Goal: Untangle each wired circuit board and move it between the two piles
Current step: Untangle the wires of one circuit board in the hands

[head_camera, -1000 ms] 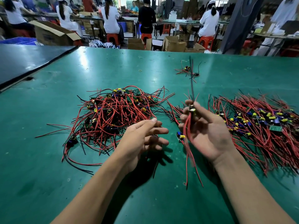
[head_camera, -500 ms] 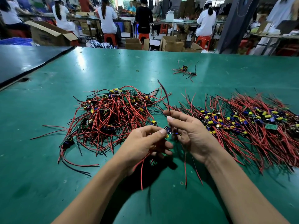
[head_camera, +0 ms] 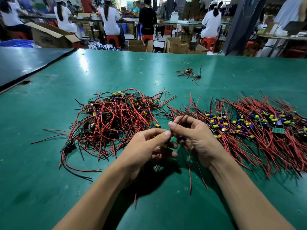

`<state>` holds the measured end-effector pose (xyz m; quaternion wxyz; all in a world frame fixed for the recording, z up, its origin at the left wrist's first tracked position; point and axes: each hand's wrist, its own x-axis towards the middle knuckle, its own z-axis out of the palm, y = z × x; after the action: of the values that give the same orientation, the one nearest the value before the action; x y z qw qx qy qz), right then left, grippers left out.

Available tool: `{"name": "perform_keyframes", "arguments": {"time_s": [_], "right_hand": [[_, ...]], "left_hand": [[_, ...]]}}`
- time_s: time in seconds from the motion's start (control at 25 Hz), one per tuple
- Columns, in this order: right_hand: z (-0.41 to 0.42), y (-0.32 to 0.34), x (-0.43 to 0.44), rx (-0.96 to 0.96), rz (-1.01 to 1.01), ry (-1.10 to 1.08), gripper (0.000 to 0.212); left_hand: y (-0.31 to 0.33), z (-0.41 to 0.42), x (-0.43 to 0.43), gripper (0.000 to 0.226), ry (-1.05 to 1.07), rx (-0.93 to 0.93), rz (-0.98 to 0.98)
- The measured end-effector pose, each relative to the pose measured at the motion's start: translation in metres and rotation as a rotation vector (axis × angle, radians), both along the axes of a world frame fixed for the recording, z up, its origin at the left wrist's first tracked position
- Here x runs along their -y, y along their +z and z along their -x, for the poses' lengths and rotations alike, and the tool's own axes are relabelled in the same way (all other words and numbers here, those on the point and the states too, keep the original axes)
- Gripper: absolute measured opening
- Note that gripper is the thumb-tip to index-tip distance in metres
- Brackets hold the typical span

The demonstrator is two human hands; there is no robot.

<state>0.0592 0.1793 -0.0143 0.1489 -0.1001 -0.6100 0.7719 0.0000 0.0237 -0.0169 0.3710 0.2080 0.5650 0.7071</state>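
Observation:
A tangled pile of wired circuit boards (head_camera: 116,120) lies left of centre on the green table (head_camera: 49,188). A second, combed-out pile (head_camera: 259,130) spreads to the right. Between them, above the table, my left hand (head_camera: 146,150) and my right hand (head_camera: 196,138) meet and both pinch one small wired circuit board (head_camera: 165,145), mostly hidden by the fingers. Its red wires hang down below the hands, and one wire sticks up past my right thumb.
A few loose wired boards (head_camera: 191,73) lie farther back on the table, and a small rubber band (head_camera: 141,73) lies left of them. A dark table (head_camera: 25,63) adjoins at the far left. Seated workers, red stools and cardboard boxes (head_camera: 176,45) fill the background.
My right hand came down from holding a board up with its wires dangling. Both hands have closed together on the board between the piles.

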Motion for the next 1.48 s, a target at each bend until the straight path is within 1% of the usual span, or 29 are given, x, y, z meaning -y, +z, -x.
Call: {"name": "perform_keyframes", "arguments": {"time_s": [0.08, 0.16, 0.24, 0.28, 0.36, 0.44, 0.52, 0.56, 0.6, 0.68, 0.72, 0.88, 0.96, 1.0, 1.04, 1.12, 1.16, 1.24, 1.32, 1.36, 1.4, 1.48], "right_hand": [[0.000, -0.003, 0.002, 0.015, -0.077, 0.032, 0.023], [0.000, -0.006, 0.003, 0.040, -0.108, 0.064, 0.021], [-0.002, -0.006, 0.005, 0.092, -0.032, 0.154, 0.023], [-0.003, -0.005, 0.005, 0.121, 0.001, 0.216, 0.027], [-0.007, -0.005, 0.005, 0.163, 0.013, 0.318, 0.037], [-0.009, -0.005, 0.004, 0.173, 0.022, 0.341, 0.042], [-0.009, -0.004, 0.002, 0.142, 0.040, 0.272, 0.039], [-0.008, -0.003, 0.001, 0.108, -0.009, 0.206, 0.035], [-0.007, -0.003, 0.000, 0.078, -0.130, 0.121, 0.030], [-0.003, -0.005, 0.001, 0.043, -0.441, -0.054, 0.019], [0.000, -0.007, 0.001, 0.044, -0.532, -0.132, 0.016], [0.000, -0.015, -0.008, 0.007, -0.665, -0.455, 0.017], [-0.001, -0.015, -0.009, -0.003, -0.753, -0.545, 0.024], [0.000, -0.015, -0.008, 0.010, -0.737, -0.536, 0.029], [0.001, -0.014, -0.006, 0.030, -0.638, -0.488, 0.033], [0.004, -0.009, 0.000, 0.051, -0.304, -0.300, 0.036], [0.004, -0.006, 0.002, 0.068, -0.187, -0.203, 0.037], [0.001, -0.004, 0.007, 0.125, -0.087, -0.024, 0.033], [-0.001, -0.003, 0.009, 0.161, -0.083, 0.100, 0.027], [-0.002, -0.003, 0.009, 0.160, -0.143, 0.112, 0.026], [-0.003, -0.003, 0.007, 0.152, -0.229, 0.092, 0.026], [-0.003, -0.004, 0.001, 0.126, -0.420, -0.026, 0.027]], "left_hand": [[-0.001, -0.001, 0.000, 0.012, 0.025, -0.046, 0.027], [-0.003, -0.002, -0.001, 0.019, 0.061, -0.051, 0.012], [-0.003, -0.003, -0.002, 0.021, 0.061, -0.054, -0.002], [-0.003, -0.004, -0.001, 0.021, 0.047, -0.058, -0.005], [-0.003, -0.005, 0.000, 0.022, 0.012, -0.053, -0.011], [-0.002, -0.006, 0.000, 0.019, -0.003, -0.047, -0.012], [-0.002, -0.008, -0.002, 0.017, 0.022, -0.062, 0.004], [-0.002, -0.009, -0.004, 0.017, 0.053, -0.076, 0.013], [-0.002, -0.009, -0.005, 0.017, 0.089, -0.087, 0.024], [-0.004, -0.010, -0.009, 0.018, 0.145, -0.093, 0.048], [-0.005, -0.011, -0.010, 0.018, 0.159, -0.094, 0.056], [-0.007, -0.017, -0.017, 0.019, 0.141, -0.115, 0.071], [-0.008, -0.017, -0.018, 0.020, 0.133, -0.156, 0.084], [-0.008, -0.016, -0.017, 0.020, 0.134, -0.177, 0.085], [-0.008, -0.015, -0.016, 0.019, 0.131, -0.196, 0.086], [-0.008, -0.013, -0.012, 0.018, 0.116, -0.216, 0.082], [-0.008, -0.012, -0.010, 0.018, 0.113, -0.220, 0.077], [-0.010, -0.010, -0.009, 0.019, 0.138, -0.239, 0.069], [-0.012, -0.007, -0.008, 0.019, 0.156, -0.268, 0.089], [-0.012, -0.006, -0.007, 0.019, 0.150, -0.275, 0.100], [-0.012, -0.005, -0.006, 0.019, 0.142, -0.276, 0.109], [-0.012, -0.004, -0.004, 0.020, 0.135, -0.284, 0.117]]}}
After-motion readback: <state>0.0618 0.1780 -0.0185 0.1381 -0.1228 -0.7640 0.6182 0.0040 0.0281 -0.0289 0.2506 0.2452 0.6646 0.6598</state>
